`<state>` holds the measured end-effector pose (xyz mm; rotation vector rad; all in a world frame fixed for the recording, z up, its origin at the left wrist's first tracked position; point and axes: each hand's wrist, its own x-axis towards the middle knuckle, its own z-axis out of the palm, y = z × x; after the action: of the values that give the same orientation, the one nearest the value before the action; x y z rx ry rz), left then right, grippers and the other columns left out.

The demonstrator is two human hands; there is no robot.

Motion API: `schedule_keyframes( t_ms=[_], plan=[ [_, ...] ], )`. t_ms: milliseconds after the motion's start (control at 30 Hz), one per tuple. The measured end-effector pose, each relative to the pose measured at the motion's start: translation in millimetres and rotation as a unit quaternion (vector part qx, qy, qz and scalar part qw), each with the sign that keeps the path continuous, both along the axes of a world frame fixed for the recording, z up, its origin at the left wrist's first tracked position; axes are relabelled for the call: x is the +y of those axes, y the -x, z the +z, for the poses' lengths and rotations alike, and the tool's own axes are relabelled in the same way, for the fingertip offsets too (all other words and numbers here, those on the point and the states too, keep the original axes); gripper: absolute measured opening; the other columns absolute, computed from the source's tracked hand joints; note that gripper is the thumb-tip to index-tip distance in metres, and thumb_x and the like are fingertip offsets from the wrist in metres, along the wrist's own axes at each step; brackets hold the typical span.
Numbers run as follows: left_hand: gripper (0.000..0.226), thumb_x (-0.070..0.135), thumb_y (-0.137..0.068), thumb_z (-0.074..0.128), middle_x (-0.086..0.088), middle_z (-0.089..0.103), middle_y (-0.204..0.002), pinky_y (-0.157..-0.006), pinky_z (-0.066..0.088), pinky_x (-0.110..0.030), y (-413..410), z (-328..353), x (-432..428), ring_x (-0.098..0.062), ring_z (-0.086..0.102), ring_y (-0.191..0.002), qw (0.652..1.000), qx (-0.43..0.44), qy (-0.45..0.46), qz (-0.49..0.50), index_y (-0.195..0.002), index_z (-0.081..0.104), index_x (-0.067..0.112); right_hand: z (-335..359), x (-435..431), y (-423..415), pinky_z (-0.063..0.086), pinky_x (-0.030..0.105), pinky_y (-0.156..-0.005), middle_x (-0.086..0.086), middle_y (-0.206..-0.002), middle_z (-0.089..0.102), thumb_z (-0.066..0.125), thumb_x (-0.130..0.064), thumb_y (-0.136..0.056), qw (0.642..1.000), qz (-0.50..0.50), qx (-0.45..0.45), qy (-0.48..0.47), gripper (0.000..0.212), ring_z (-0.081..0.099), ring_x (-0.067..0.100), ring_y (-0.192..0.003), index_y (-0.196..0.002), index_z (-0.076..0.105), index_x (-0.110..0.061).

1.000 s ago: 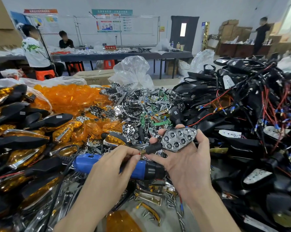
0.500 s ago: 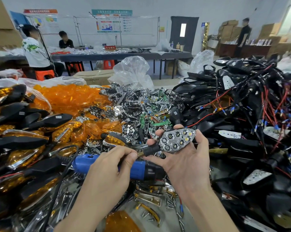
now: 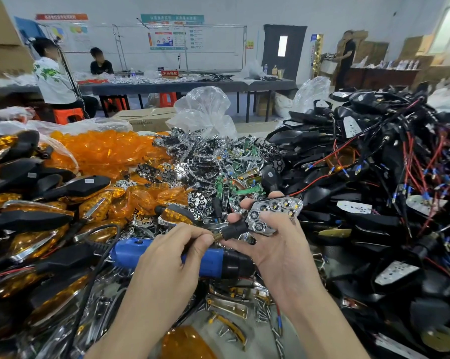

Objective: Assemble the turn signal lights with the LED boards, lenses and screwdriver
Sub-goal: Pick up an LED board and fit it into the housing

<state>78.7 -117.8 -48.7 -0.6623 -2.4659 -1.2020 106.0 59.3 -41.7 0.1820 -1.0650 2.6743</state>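
Bright, even daylight; wide-angle edges bend, blur.

Clear plastic bag (image 3: 202,110), cardboard box (image 3: 146,119), orange stool (image 3: 68,115), bkgd table (image 3: 193,85)

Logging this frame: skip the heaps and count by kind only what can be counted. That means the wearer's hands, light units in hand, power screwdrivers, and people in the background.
Hands: 2 (left hand, right hand)
Turn signal unit in hand: 1
Blue screwdriver: 1
Background people: 3
Total: 7
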Motion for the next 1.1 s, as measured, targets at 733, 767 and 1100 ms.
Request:
schedule_keyframes(
  t_ms=[733, 767, 1100],
  plan=[
    [0.025, 0.062, -0.088, 0.038, 0.033, 0.059, -0.097, -0.064, 0.041, -0.026, -2.3, 2.3, 0.3, 0.001, 0.055, -0.084, 1.0, -0.014, -0.01, 0.008, -0.087, 0.057, 0.046, -3.5, -5.0, 2.4, 0.06, 0.049, -0.07, 0.007, -0.103, 0.072, 0.063, 0.0, -0.083, 0.999, -0.014, 0.02, -0.034, 0.036, 0.074, 0.027, -0.09, -0.106, 0.056, -0.026],
    [0.025, 0.063, -0.088, 0.038, 0.033, 0.059, -0.097, -0.065, 0.041, -0.026, -2.5, 2.3, 0.4, 0.001, 0.055, -0.084, 1.0, -0.015, -0.011, 0.009, -0.087, 0.057, 0.046, -3.8, -4.8, 2.2, 0.06, 0.049, -0.07, 0.007, -0.103, 0.072, 0.063, 0.0, -0.083, 0.999, -0.012, 0.021, -0.035, 0.036, 0.074, 0.027, -0.09, -0.106, 0.056, -0.026],
    [0.03, 0.066, -0.084, 0.038, 0.034, 0.061, -0.092, -0.063, 0.038, -0.024, -4.1, 5.3, 2.2, 0.001, 0.056, -0.08, 0.999, -0.023, -0.032, 0.011, -0.083, 0.059, 0.045, -7.2, -3.0, 2.9, 0.06, 0.049, -0.072, 0.008, -0.105, 0.072, 0.062, 0.001, -0.086, 0.999, -0.002, 0.036, -0.037, 0.035, 0.073, 0.027, -0.092, -0.102, 0.061, -0.03]
  ],
)
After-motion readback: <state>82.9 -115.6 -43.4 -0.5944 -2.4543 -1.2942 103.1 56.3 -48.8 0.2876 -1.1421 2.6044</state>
